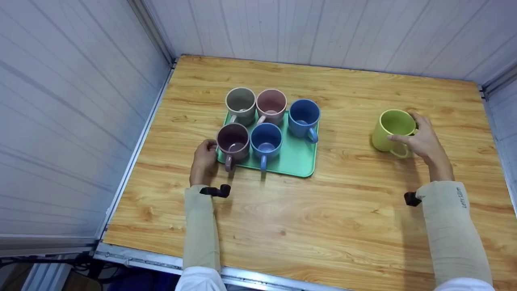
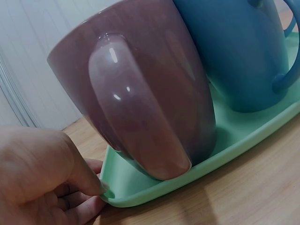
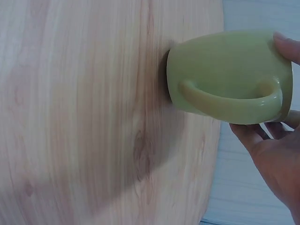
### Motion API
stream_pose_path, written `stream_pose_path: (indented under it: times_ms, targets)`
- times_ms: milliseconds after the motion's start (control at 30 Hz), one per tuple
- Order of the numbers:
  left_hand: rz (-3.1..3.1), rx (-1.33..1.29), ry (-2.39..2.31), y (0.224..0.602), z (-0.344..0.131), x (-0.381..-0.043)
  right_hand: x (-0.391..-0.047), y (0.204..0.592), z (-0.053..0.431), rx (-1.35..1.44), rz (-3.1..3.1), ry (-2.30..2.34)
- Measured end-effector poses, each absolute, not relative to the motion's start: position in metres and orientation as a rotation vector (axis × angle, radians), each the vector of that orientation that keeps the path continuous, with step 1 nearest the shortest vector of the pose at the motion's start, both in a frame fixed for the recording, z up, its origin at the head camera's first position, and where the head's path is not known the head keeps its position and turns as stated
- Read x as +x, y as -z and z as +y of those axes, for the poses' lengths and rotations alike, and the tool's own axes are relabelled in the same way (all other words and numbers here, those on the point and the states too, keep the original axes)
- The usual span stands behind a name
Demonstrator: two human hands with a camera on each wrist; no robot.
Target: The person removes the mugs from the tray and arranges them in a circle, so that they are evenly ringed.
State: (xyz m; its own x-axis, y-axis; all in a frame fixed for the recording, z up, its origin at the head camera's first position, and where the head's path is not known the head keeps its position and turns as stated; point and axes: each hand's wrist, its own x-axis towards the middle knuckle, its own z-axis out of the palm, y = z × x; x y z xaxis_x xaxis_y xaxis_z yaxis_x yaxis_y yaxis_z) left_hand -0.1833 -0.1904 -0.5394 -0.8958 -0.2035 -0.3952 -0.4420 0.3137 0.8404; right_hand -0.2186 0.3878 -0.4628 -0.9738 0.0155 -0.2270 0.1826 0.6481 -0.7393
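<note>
My right hand (image 1: 426,139) grips a yellow-green mug (image 1: 381,137) near its rim, thumb on one side and fingers on the other. The mug stands upright, its handle toward the front. At the near left corner of a green tray (image 1: 297,157), my left hand (image 1: 204,159) pinches the tray's edge, with the thumb at the rim in the left wrist view. Right beside that hand is a maroon mug (image 2: 187,93), handle toward me. A blue mug (image 1: 266,139) stands to its right on the tray.
Behind these on the tray are a grey mug (image 1: 241,101), a pink mug (image 1: 272,101) and a second blue mug (image 1: 303,115). The wooden table (image 1: 307,226) is bordered by a white back wall (image 1: 323,32) and a white left wall (image 1: 68,113).
</note>
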Motion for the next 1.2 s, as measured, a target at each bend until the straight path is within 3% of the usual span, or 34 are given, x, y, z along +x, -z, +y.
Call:
stream_pose_path:
  times_ms: [467, 800, 1200]
  targets:
    - [2.278, -0.625, -1.632, 0.53, -0.19, -0.185, -0.234, 0.437, 0.398, -0.021, 2.554, 0.971]
    - [2.22, -0.663, -1.706, 0.532, -0.19, -0.184, -0.238, 0.44, 0.405, -0.093, 2.543, 0.978]
    - [2.417, -0.533, -1.5, 0.536, -0.192, -0.185, -0.234, 0.445, 0.405, -0.067, 2.505, 1.003]
